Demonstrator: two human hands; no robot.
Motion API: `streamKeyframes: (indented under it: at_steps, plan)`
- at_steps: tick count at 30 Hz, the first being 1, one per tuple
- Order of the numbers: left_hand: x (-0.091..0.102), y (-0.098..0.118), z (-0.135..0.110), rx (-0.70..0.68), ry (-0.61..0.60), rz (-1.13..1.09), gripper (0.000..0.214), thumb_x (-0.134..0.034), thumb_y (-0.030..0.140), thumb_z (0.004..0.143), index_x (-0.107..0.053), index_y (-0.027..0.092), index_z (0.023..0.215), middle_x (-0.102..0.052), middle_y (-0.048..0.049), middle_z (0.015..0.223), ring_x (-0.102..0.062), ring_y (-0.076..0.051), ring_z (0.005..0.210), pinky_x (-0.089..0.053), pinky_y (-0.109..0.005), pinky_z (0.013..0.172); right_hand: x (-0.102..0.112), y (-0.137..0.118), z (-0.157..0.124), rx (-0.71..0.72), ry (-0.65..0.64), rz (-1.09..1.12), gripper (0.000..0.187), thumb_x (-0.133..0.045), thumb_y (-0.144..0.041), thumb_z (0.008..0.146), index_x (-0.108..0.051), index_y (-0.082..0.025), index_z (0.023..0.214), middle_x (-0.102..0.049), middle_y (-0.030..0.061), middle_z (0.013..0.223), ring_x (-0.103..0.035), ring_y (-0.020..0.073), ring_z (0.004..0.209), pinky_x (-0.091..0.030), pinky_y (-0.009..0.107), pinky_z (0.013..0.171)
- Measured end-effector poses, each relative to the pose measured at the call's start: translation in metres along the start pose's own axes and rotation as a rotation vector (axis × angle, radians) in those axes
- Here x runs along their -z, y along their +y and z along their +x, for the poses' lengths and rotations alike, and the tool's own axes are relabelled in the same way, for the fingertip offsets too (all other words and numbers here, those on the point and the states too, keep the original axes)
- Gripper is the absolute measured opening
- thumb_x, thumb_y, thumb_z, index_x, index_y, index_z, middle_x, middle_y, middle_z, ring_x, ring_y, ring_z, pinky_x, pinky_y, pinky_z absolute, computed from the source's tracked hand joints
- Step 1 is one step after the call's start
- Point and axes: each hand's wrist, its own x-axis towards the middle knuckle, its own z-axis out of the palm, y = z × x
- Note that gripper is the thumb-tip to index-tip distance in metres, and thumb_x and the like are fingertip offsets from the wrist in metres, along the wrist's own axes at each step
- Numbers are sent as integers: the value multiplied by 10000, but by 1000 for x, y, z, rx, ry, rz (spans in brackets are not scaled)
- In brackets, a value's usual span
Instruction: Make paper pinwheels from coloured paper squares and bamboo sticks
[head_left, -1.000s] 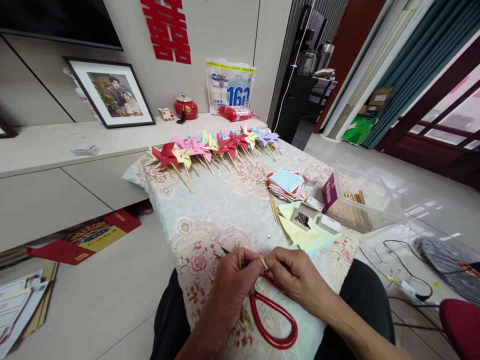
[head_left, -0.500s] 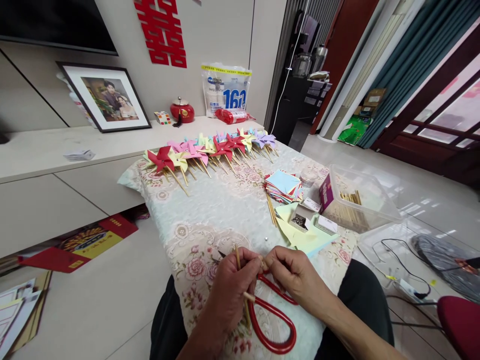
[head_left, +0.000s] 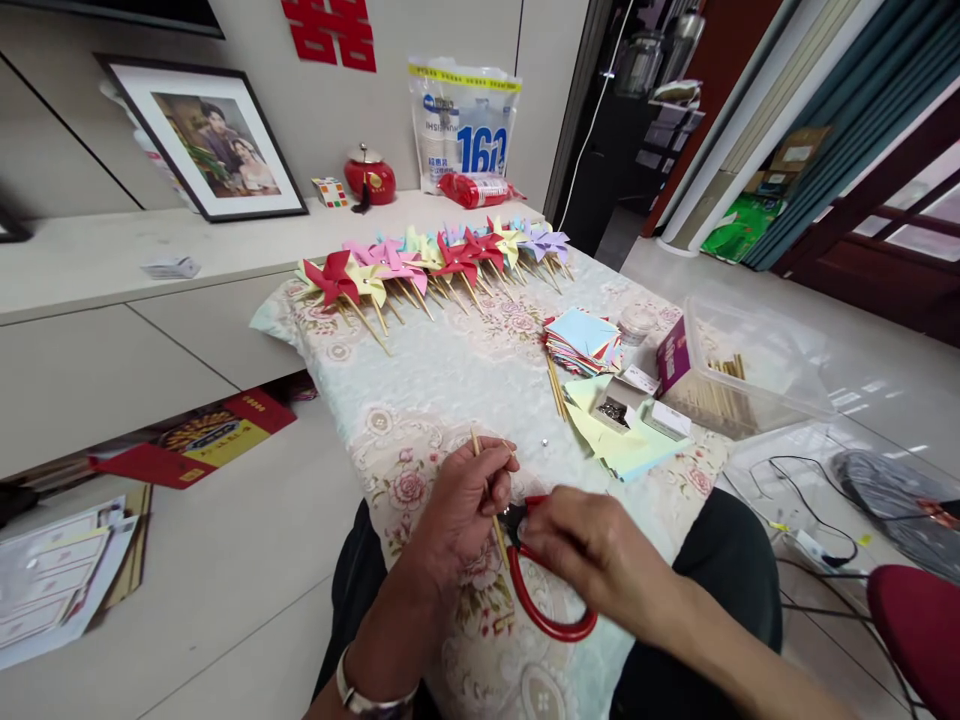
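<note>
My left hand (head_left: 469, 495) is closed around a thin wooden stick (head_left: 501, 548), which slants up past the thumb and down below the palm. Under and beside my right hand (head_left: 585, 540) are red-handled scissors (head_left: 559, 630). My right hand is closed over their upper handle, its fingers partly hidden and a little blurred. The lower loop shows on the tablecloth side, while the dark pivot lies close to my left fingers and the blades are mostly hidden. A small shiny pin (head_left: 544, 442) rests on the cloth ahead of both hands.
Several paper pinwheels (head_left: 457, 258) lie along the far table edge. To the right are a stack of coloured paper squares (head_left: 583, 338), loose sticks (head_left: 556, 388), a small box of metal pins (head_left: 615, 412), pale green paper (head_left: 637, 450) and a clear plastic bin (head_left: 780, 395).
My hands were pinched together over the scissors; now they are apart. My right hand has come down onto the scissors' handle. The stick stays in my left hand, and the view has tilted down.
</note>
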Motion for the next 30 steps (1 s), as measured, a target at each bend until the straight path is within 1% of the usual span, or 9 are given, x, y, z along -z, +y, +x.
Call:
streamKeyframes:
  at_steps: [3,8,11,13,15,18,23,26,30]
  plan:
    - [1,3,-1,-20,18,-10,230,-770,262,630,-587,141,700,-603,23,655,-393,-10,408,-193,-165,390,-26,-9,-6,192,-124,-304,109,-581,-127,898,-624,-179,813,-660,40,824,-586,155,676,-424,254,570]
    - [1,13,-3,-33,27,-4,284,-795,297,624,-576,140,713,-601,30,648,-374,-3,398,-166,-160,385,-63,-5,-7,420,-76,-663,134,-609,-127,877,-615,-184,756,-668,30,748,-593,175,596,-403,298,501]
    - [2,18,-6,-27,12,14,298,-801,311,617,-574,146,719,-609,29,648,-371,-5,390,-143,-164,382,-47,-5,-4,392,-121,-535,101,-631,-124,835,-612,-177,752,-688,37,765,-583,158,573,-384,274,468]
    - [0,18,-8,-15,8,33,304,-806,313,609,-584,148,734,-621,26,655,-373,-8,390,-138,-168,385,-22,-9,0,200,-84,-281,78,-636,-133,815,-599,-181,765,-679,18,763,-565,121,566,-390,225,475]
    - [-4,15,-9,1,-23,65,292,-803,317,619,-595,148,734,-595,38,594,-345,-11,384,-141,-174,392,5,-12,6,-12,79,-75,144,-551,-128,885,-571,-192,757,-627,-18,677,-535,99,549,-399,199,507]
    - [-15,8,-9,15,-100,118,252,-762,343,681,-601,149,702,-458,79,433,-258,-20,373,-148,-185,404,32,-11,17,-89,278,7,186,-540,-243,942,-579,-195,767,-558,-32,614,-493,109,541,-382,220,518]
    - [-32,2,-3,17,-108,179,187,-714,306,661,-598,160,669,-415,81,402,-250,-38,385,-150,-202,416,42,-1,27,26,273,-203,189,-475,-205,979,-661,-175,991,-628,44,808,-604,169,734,-453,279,686]
    - [-36,1,4,29,-110,193,195,-712,318,639,-592,165,625,-397,77,382,-230,-40,372,-128,-214,412,42,4,27,46,233,-412,229,-442,-140,976,-658,-182,912,-615,57,843,-601,171,718,-437,271,638]
    - [-42,0,15,67,-205,145,308,-748,417,652,-587,161,597,-393,63,393,-213,-35,379,-105,-214,412,42,8,29,184,323,-820,201,-490,-74,925,-631,-185,835,-612,42,776,-555,184,634,-391,307,602]
